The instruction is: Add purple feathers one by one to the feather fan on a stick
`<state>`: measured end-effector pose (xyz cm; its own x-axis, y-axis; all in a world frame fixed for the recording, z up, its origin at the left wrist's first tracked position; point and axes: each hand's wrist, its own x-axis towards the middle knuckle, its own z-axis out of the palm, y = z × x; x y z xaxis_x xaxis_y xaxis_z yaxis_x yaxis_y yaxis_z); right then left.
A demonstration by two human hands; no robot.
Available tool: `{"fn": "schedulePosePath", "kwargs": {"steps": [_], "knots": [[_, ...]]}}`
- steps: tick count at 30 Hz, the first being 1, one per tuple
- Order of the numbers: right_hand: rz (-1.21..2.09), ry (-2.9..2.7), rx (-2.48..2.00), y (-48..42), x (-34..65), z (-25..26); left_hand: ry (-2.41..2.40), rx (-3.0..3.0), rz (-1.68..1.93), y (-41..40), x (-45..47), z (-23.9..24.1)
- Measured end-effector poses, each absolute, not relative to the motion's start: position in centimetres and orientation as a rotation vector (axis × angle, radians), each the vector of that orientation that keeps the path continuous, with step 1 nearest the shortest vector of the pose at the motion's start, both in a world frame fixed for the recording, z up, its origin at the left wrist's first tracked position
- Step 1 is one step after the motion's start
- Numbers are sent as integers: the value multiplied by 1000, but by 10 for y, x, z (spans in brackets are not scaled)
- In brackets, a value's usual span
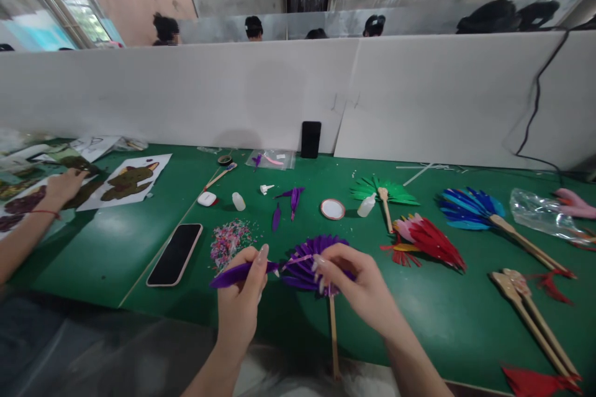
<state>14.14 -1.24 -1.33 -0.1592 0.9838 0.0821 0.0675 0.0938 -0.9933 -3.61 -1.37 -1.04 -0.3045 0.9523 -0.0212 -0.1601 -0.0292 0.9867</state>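
Note:
My left hand point(238, 307) is closed on a purple feather point(227, 276), its broad end sticking out to the left and its narrow end to the right. My right hand point(365, 282) pinches a thin pinkish strip point(298, 260) that stretches toward the left hand; whether it joins the feather I cannot tell. Behind and under my right hand lies a purple feather fan point(310, 248) on a wooden stick handle point(333, 338), partly hidden by the fingers. Loose purple feathers point(294, 198) and a heap of small coloured bits point(228, 239) lie beyond my hands.
Left of me are a phone point(175, 255), a white case point(207, 199) and another person's hand point(67, 186) at pictures. A round lid point(332, 209), glue bottle point(367, 205), green fan point(405, 193), blue fan point(470, 208), red feathers point(433, 242) and wooden sticks point(535, 316) lie right.

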Motion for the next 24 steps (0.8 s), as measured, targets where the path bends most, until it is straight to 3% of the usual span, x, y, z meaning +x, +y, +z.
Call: {"fn": "schedulePosePath", "kwargs": {"steps": [3, 6, 13, 19, 24], "knots": [[868, -1887, -1230, 9, 105, -27, 1376, 1005, 1608, -17, -39, -12], [839, -1930, -1259, 33, 62, -42, 1425, 1093, 1673, -19, -40, -13], [1013, -1827, -1086, 55, 26, -48, 1539, 1482, 1755, -20, -62, -19], [1390, -1265, -817, 24, 66, -29, 1548, 1376, 1754, -21, -68, -25], [1339, -1130, -851, 1, 79, -16, 1538, 1287, 1821, -21, -60, -28]]}}
